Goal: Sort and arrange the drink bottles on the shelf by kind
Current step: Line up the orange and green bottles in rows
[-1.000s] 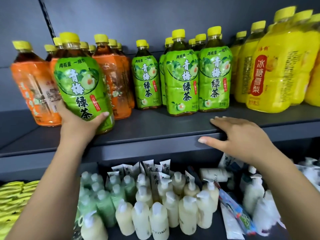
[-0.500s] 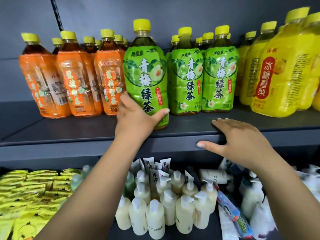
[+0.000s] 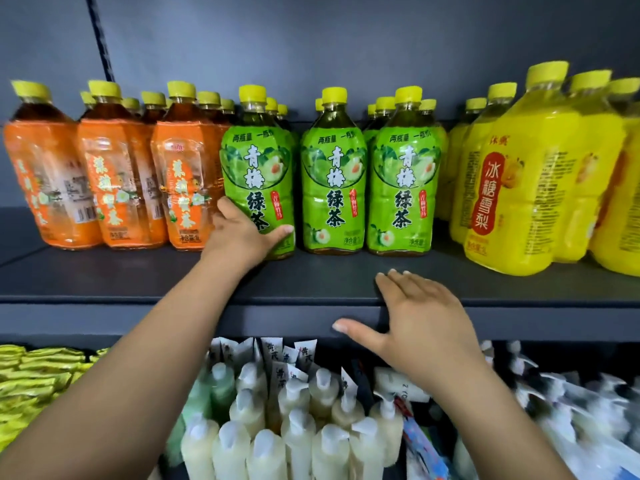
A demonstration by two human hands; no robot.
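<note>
The left hand (image 3: pixel 239 233) grips a green tea bottle (image 3: pixel 258 161) low on its body, a hold that likely steadies so tall a thing. The bottle stands upright on the shelf (image 3: pixel 138 282) between the orange bottles (image 3: pixel 114 181) and its own kind, the other green bottles (image 3: pixel 334 174). The right hand (image 3: pixel 415 320) lies flat and empty on the shelf edge, probably as a brace.

Left hand (image 3: pixel 239 237) grips the lower part of an upright green tea bottle (image 3: pixel 258 168) on the shelf (image 3: pixel 138 282), standing between the orange tea bottles (image 3: pixel 114 181) and two further green-labelled rows (image 3: pixel 334 181). Right hand (image 3: pixel 422 320) rests flat on the shelf's front edge, fingers straight, thumb spread across the front lip. Yellow pear-drink bottles (image 3: pixel 512 188) occupy the right end; white pump bottles (image 3: pixel 298 441) fill the tier below.
</note>
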